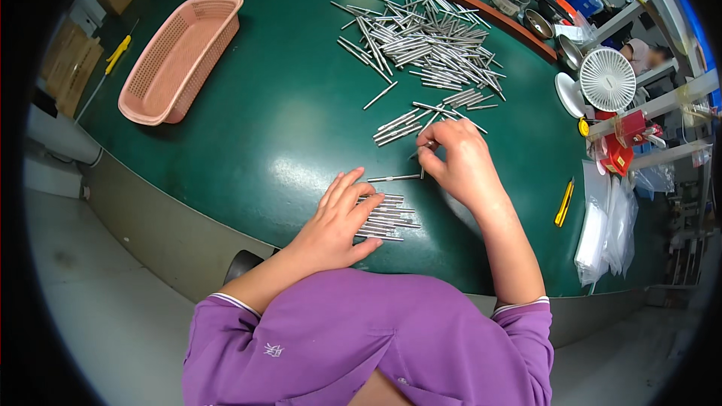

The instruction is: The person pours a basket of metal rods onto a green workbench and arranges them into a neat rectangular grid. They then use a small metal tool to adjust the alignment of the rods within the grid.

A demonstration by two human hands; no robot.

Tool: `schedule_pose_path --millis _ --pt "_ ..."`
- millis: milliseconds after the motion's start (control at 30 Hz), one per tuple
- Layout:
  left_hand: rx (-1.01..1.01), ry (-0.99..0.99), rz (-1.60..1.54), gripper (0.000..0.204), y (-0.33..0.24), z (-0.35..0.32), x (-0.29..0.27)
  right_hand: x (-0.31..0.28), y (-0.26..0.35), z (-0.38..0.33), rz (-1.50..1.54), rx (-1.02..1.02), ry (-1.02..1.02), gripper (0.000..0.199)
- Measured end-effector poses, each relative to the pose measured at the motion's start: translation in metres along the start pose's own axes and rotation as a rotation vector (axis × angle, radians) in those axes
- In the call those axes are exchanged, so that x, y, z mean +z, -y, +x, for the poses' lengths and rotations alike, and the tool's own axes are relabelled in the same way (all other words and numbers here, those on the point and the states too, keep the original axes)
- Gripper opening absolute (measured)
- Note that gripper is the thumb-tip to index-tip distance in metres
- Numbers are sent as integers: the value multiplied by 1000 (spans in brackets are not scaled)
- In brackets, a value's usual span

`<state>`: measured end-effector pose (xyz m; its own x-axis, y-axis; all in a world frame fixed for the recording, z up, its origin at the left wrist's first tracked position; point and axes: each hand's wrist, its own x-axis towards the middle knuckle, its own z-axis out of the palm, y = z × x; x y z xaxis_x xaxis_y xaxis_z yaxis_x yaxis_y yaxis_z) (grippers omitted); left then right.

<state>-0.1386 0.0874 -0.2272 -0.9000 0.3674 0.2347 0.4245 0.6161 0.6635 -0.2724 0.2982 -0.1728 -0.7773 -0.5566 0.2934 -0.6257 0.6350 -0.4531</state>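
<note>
The left hand (338, 218) lies flat and open, fingers spread on a neat row of rods (389, 218) on the green table (248, 128). The right hand (457, 159) pinches one thin rod (422, 162) in its fingertips, just above a single rod (393, 178) lying beside the row. Beyond it a small cluster (406, 124), then the big loose pile (425, 37). A pink basket (180, 56) sits far left, a white fan (608, 79) at right

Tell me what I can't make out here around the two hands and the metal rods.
- Head view: the left hand covers part of the aligned rod stack, so its count is hidden.
- The right hand curls over its rod; the grip is hidden.
- Big rod pile: individual rods too small and overlapped.
</note>
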Motion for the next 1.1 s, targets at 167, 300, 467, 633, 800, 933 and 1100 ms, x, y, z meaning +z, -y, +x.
schedule_pose_path --millis 167,300,467,633,800,933,1100 --pt "8 -21 -22 64 4 0 3 34 0 0 -16 -138 49 19" --pt "6 -26 -35 65 4 -1 4 37 2 -18 24 -40 121 17" --pt "-42 -62 12 78 -1 0 2 28 13 -41 55 -107 174 26" --pt "-94 0 56 90 -3 3 4 33 13 -51 82 28 57 25" --pt "6 115 31 80 -1 9 3 12 -11 -43 -38 158 -30 22" --pt "65 147 29 72 -2 14 1 8 -23 -50 19 254 19 20" --pt "72 150 6 69 -2 13 1 -2 -26 -61 -65 232 -27 14"
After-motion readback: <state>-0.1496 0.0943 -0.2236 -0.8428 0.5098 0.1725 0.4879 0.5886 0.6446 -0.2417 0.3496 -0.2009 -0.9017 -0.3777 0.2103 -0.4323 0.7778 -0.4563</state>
